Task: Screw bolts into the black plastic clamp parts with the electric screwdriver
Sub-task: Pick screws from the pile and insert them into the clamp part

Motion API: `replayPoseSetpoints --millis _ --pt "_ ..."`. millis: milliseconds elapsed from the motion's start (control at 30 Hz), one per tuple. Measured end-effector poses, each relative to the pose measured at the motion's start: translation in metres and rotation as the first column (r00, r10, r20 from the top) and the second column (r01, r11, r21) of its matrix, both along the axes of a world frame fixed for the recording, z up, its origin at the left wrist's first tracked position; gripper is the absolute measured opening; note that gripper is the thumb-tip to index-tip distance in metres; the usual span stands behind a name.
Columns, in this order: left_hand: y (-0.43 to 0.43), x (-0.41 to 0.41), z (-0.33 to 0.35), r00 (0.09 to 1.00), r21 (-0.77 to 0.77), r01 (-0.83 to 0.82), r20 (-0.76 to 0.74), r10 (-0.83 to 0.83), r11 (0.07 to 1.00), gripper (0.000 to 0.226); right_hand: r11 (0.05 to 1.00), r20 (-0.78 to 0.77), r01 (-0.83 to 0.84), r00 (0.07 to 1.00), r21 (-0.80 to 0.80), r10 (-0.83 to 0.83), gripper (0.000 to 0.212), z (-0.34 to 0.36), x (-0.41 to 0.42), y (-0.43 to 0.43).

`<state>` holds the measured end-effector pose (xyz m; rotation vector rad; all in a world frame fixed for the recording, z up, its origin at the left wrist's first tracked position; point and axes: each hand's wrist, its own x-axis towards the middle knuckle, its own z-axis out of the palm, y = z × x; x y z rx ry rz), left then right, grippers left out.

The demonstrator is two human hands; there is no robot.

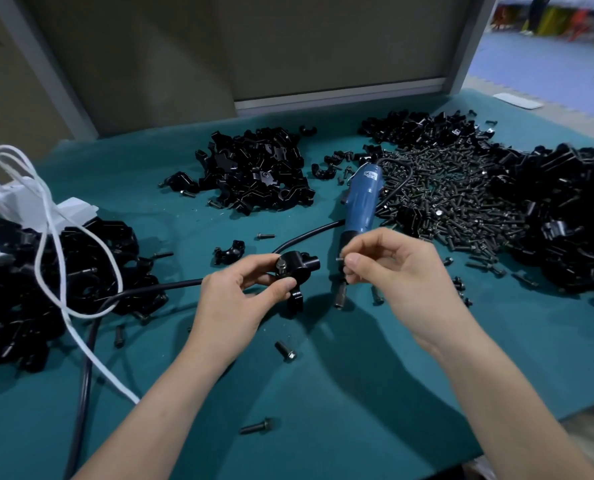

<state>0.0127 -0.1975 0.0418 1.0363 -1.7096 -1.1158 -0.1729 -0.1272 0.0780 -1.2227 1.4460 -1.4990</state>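
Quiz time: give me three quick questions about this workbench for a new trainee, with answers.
1. What black part does the left hand hold?
2. The right hand pinches: A a bolt, B a cable, C nothing.
3. True or false: the blue electric screwdriver lies on the green table, in neither hand.
Key: 1 a clamp part; 2 A; 3 true.

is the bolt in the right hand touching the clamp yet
Apart. The head view shows a gap between the bolt pinched by the right hand and the clamp the left hand holds.
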Motion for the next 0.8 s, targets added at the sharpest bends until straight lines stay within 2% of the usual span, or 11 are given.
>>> replayPoseSetpoints --millis 67,133,233,333,467,600,800 --pt "0.000 0.001 0.000 1.000 -0.012 0.001 -0.007 -0.001 1.000 0.028 0.998 -0.088 0.054 0.995 0.034 -0.051 0.021 -0.006 -0.008 0.007" --pt "-0.001 0.001 -0.001 1.000 -0.021 -0.014 -0.008 0.014 1.000 0.030 0.986 -0.244 0.131 0.964 0.098 -0.104 0.024 -0.013 -0.019 0.014" --pt "-0.001 0.001 -0.003 0.999 -0.032 -0.040 0.000 0.040 0.999 0.032 0.964 -0.545 0.206 0.834 0.168 -0.084 0.024 -0.020 -0.033 0.023" --pt "0.000 0.000 -0.003 0.998 -0.037 -0.056 -0.002 0.056 0.998 0.031 0.964 -0.728 0.217 0.684 0.154 -0.038 0.027 -0.020 -0.041 0.028" --pt "0.002 -0.003 -0.003 0.997 -0.018 -0.067 -0.037 0.067 0.998 0.030 0.945 -0.734 0.325 0.647 0.021 -0.206 0.014 -0.013 -0.072 0.017" --pt "0.003 -0.004 -0.002 0.997 -0.041 -0.077 -0.028 0.076 0.996 0.031 0.919 -0.772 0.391 0.597 0.044 -0.217 0.015 -0.007 -0.102 -0.007" --pt "0.002 -0.002 -0.003 0.996 -0.036 -0.081 -0.029 0.080 0.996 0.030 0.855 -0.737 0.516 0.596 0.048 -0.319 0.016 -0.003 -0.142 -0.030"
